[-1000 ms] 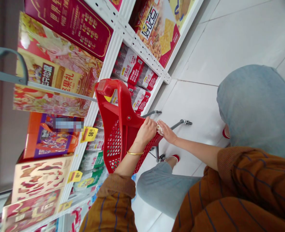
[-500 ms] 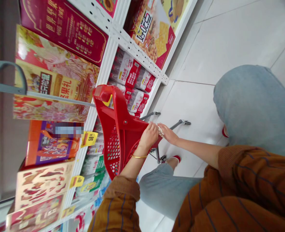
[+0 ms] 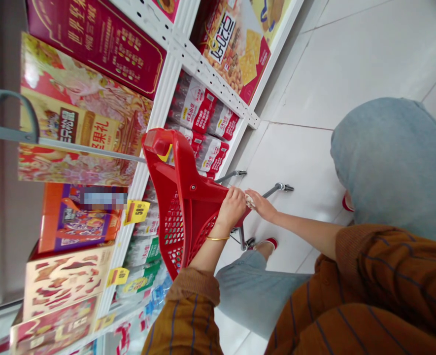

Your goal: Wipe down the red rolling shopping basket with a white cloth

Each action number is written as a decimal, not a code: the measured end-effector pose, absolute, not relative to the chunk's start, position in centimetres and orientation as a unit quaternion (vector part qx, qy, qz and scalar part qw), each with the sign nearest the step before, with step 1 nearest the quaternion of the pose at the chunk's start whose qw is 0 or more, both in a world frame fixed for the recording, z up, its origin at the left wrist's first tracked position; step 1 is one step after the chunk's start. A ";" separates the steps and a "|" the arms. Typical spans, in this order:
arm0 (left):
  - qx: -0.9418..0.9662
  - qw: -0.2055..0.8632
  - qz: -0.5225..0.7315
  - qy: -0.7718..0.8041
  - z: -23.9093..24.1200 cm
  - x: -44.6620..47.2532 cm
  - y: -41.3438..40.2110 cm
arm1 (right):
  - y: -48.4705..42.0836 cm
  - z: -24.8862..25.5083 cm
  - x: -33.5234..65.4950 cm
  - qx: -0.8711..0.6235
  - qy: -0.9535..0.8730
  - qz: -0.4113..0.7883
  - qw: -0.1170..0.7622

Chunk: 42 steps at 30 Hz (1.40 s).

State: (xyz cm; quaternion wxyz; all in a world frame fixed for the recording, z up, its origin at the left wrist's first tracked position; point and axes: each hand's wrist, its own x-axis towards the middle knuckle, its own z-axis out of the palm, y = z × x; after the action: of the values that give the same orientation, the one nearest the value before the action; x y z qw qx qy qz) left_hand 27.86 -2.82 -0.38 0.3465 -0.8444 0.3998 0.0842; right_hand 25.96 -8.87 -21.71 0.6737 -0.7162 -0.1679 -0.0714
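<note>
A red plastic shopping basket (image 3: 181, 197) on a wheeled frame stands tilted in front of a store shelf. My left hand (image 3: 231, 208), with a gold bangle on the wrist, is curled over the basket's near rim. Beside it, my right hand (image 3: 262, 205) pinches a small crumpled white thing (image 3: 250, 199) against the same rim; it could be a cloth or a tissue. The two hands almost touch. My knees in light blue jeans (image 3: 391, 162) show that I am crouched low.
White shelving (image 3: 166, 93) holds large red and gold gift boxes (image 3: 81, 133), packs of bottled water (image 3: 203, 113) and yellow price tags (image 3: 136, 212). A grey trolley handle (image 3: 14, 123) reaches in from the left. White floor tiles (image 3: 343, 59) lie to the right.
Both hands have slid slightly along the basket rim, still together with the white thing between them. The view has shifted a little.
</note>
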 end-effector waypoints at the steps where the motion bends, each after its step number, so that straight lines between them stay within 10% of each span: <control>1: -0.846 0.346 0.083 0.397 -0.4 27.9 -2.8 | -9.1 -22.1 25.9 -0.718 -0.165 -0.065 0.673; 14: -0.844 0.353 0.082 0.395 -0.5 27.6 -2.9 | -10.4 -23.2 25.9 -0.725 -0.153 -0.026 0.671; 42: -0.878 0.366 -0.024 0.307 11.2 26.4 -1.4 | -11.3 -5.5 32.7 -0.658 -0.334 -0.163 0.655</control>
State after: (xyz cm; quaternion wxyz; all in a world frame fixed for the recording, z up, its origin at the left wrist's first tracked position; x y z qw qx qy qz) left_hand 26.44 -1.40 11.20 0.3657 -0.8784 0.3067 -0.0239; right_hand 32.66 -11.28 -5.52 0.6547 -0.6583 -0.3336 -0.1632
